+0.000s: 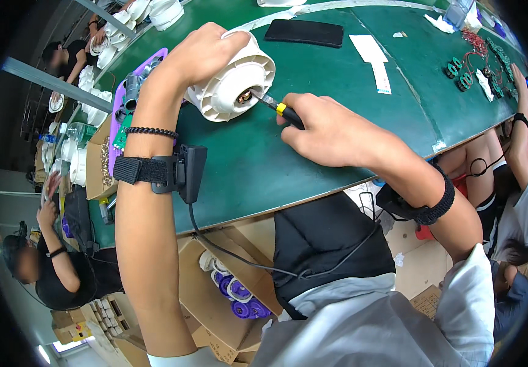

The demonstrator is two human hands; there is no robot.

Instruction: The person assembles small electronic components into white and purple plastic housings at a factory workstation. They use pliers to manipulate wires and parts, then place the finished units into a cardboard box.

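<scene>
My left hand (pixel 206 52) is wrapped over the far side of a white plastic housing (pixel 215 101), a round ribbed shell tilted up off the green table (pixel 264 174). In its central opening sits a small copper-coloured part (pixel 243 96). My right hand (pixel 331 128) grips a pair of pliers (pixel 289 115) with black and yellow handles. The metal jaws reach the rim of that opening, beside the copper-coloured part; whether they pinch it is too small to tell.
A purple tray (pixel 116 116) with grey cylindrical parts lies left of my forearm. Beyond are a black phone (pixel 303 33), white paper (pixel 371 52) and wired circuit boards (pixel 475 46). A cardboard box (pixel 199 278) stands below the table. A cable (pixel 233 252) hangs between my wrist straps. Co-workers sit on both sides.
</scene>
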